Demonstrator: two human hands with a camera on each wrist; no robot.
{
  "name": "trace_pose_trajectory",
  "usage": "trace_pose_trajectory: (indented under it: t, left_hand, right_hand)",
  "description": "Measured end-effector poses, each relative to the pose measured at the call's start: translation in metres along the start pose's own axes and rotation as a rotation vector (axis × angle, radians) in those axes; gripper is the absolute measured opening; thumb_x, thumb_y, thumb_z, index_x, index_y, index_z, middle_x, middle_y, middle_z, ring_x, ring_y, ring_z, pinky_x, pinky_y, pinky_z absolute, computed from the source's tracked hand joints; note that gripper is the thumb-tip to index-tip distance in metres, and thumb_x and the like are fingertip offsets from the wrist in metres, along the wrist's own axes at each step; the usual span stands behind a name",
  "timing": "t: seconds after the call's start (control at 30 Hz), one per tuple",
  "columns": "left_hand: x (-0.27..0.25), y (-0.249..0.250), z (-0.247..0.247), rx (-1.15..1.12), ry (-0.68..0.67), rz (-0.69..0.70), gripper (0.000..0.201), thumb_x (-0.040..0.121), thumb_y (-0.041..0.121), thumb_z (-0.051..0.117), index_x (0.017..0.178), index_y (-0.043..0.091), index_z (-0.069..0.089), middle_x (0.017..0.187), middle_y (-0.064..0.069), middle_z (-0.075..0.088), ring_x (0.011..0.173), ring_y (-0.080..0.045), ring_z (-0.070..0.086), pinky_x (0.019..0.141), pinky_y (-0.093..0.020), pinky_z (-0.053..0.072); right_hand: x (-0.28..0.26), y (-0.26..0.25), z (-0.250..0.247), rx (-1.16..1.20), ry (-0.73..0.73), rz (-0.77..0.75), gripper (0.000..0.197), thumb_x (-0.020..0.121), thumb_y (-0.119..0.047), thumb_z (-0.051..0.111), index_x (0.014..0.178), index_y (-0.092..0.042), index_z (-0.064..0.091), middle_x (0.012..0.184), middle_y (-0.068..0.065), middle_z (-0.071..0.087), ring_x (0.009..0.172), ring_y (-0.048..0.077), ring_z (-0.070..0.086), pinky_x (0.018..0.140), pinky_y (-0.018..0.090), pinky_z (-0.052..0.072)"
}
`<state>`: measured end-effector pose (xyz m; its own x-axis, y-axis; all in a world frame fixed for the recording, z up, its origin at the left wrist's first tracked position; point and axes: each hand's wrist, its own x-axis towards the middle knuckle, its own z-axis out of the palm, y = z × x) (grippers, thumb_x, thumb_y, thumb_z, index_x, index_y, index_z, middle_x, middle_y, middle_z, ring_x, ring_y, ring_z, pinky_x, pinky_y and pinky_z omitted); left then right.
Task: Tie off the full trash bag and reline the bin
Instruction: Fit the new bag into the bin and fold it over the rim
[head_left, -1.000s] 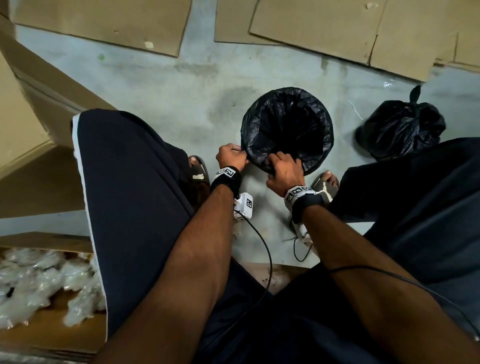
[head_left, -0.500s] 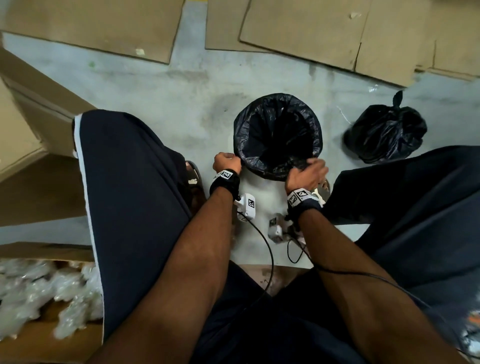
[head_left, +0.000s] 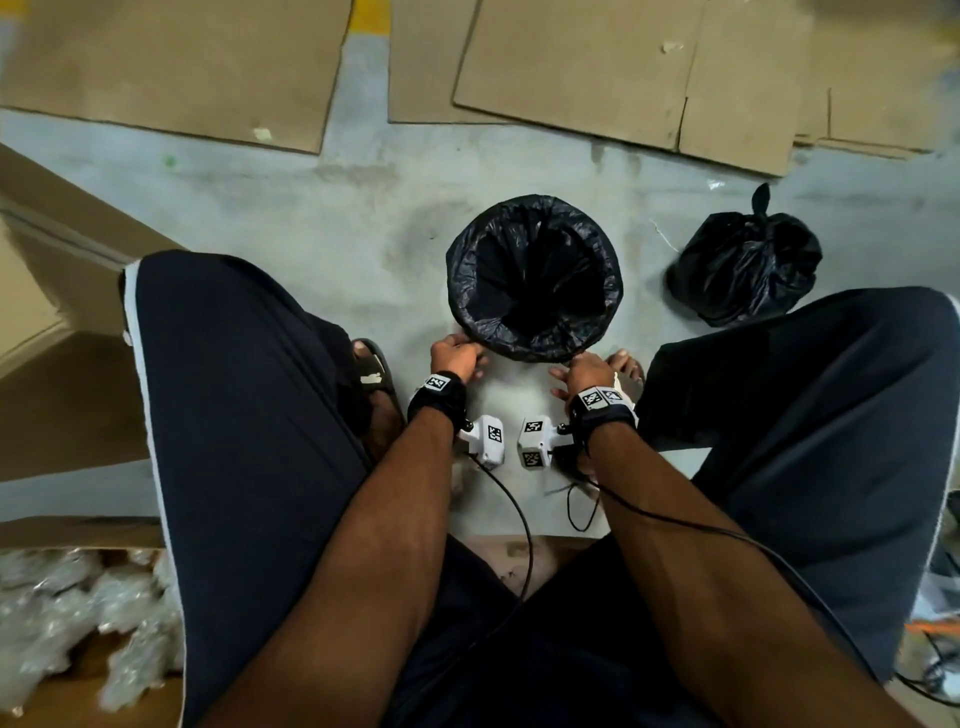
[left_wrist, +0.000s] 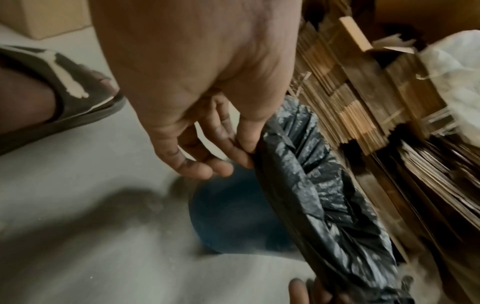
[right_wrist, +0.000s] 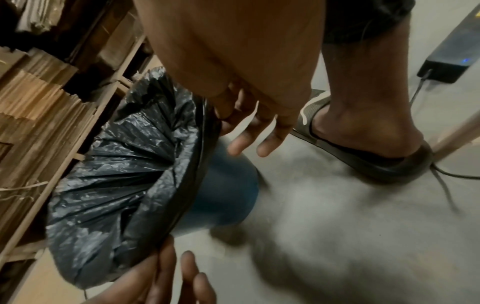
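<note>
A small blue bin (left_wrist: 228, 216) stands on the floor between my knees, lined with a black bin liner (head_left: 535, 275) folded over its rim. My left hand (head_left: 456, 356) pinches the liner's folded edge (left_wrist: 306, 174) between thumb and forefinger at the rim's near left. My right hand (head_left: 579, 371) is just below the rim's near right. Its fingers (right_wrist: 267, 148) are mostly straight, and the nearest one touches the liner's edge (right_wrist: 202, 144). A tied black trash bag (head_left: 745, 265) sits on the floor to the bin's right.
Flattened cardboard sheets (head_left: 597, 67) cover the floor beyond the bin. A cardboard box (head_left: 41, 312) stands at my left, and an open box of clear plastic packs (head_left: 67, 613) at lower left. My sandalled feet (head_left: 371, 369) flank the bin. A black device with a cable (right_wrist: 441, 67) lies right.
My right hand slid along the rim from its near middle to its near right, then dropped below the edge with its fingers loosened. My left hand kept its place at the near left.
</note>
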<state>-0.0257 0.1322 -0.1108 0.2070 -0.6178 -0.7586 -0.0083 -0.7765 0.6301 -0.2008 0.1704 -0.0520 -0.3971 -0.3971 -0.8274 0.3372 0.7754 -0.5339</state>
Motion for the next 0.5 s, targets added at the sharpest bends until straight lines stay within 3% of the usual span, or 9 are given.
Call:
trace_pose_trajectory:
  t: [0.1,0.2,0.27,0.33,0.4,0.47,0.5]
  left_hand:
    - [0.006,-0.003,0.004,-0.032,0.018,-0.014,0.025,0.090,-0.007,0.055,0.080,0.015,0.058,0.067,-0.008,0.063,0.045,-0.010,0.056,0.038,-0.019,0.041]
    - [0.020,-0.011,0.005,-0.005,0.061,-0.046,0.023,0.083,-0.002,0.054,0.069,0.016,0.058,0.065,-0.011,0.062,0.051,-0.020,0.056,0.045,-0.023,0.045]
    - [0.028,-0.018,0.004,0.053,0.111,-0.071,0.012,0.074,0.011,0.053,0.066,0.015,0.061,0.065,-0.012,0.065,0.058,-0.026,0.061,0.057,-0.031,0.052]
    - [0.037,-0.023,0.002,0.092,0.154,-0.090,0.015,0.078,0.014,0.054,0.066,0.015,0.062,0.066,-0.012,0.065,0.063,-0.029,0.065,0.065,-0.036,0.056]
    - [0.042,-0.022,0.000,0.108,0.192,-0.101,0.018,0.086,0.014,0.055,0.072,0.014,0.066,0.070,-0.012,0.067,0.068,-0.032,0.068,0.069,-0.040,0.060]
    - [0.042,-0.018,-0.001,0.068,0.195,-0.078,0.013,0.082,0.013,0.057,0.084,0.017,0.069,0.080,-0.013,0.071,0.069,-0.030,0.067,0.072,-0.040,0.060]
    - [0.041,-0.016,-0.002,0.041,0.190,-0.058,0.015,0.078,0.013,0.058,0.088,0.019,0.068,0.084,-0.013,0.072,0.067,-0.027,0.065,0.070,-0.038,0.059]
  right_hand:
    - [0.009,0.001,-0.001,-0.026,-0.002,0.003,0.042,0.106,-0.011,0.036,0.145,0.004,0.039,0.140,0.024,0.055,0.087,0.025,0.062,0.093,0.048,0.054]
    - [0.016,0.004,0.005,-0.039,0.003,0.049,0.038,0.106,-0.007,0.031,0.139,0.004,0.046,0.138,0.025,0.057,0.099,0.030,0.065,0.083,0.049,0.055]
    - [0.021,0.007,0.007,-0.044,-0.001,0.082,0.037,0.105,-0.007,0.034,0.137,0.001,0.049,0.138,0.023,0.058,0.087,0.024,0.068,0.075,0.043,0.058]
    - [0.025,0.007,0.008,-0.075,-0.002,0.091,0.039,0.105,-0.010,0.038,0.141,0.002,0.044,0.134,0.021,0.059,0.075,0.016,0.061,0.082,0.043,0.058]
    - [0.028,0.010,0.005,-0.084,-0.011,0.108,0.040,0.105,-0.011,0.038,0.143,0.001,0.042,0.123,0.017,0.059,0.075,0.016,0.061,0.086,0.045,0.059]
    - [0.029,0.013,0.005,-0.007,-0.057,0.140,0.037,0.106,-0.013,0.036,0.141,-0.003,0.046,0.128,0.012,0.061,0.082,0.020,0.066,0.076,0.046,0.059]
    - [0.027,0.015,0.006,0.040,-0.064,0.148,0.035,0.106,-0.013,0.035,0.136,-0.004,0.049,0.130,0.011,0.060,0.088,0.024,0.067,0.077,0.048,0.059]
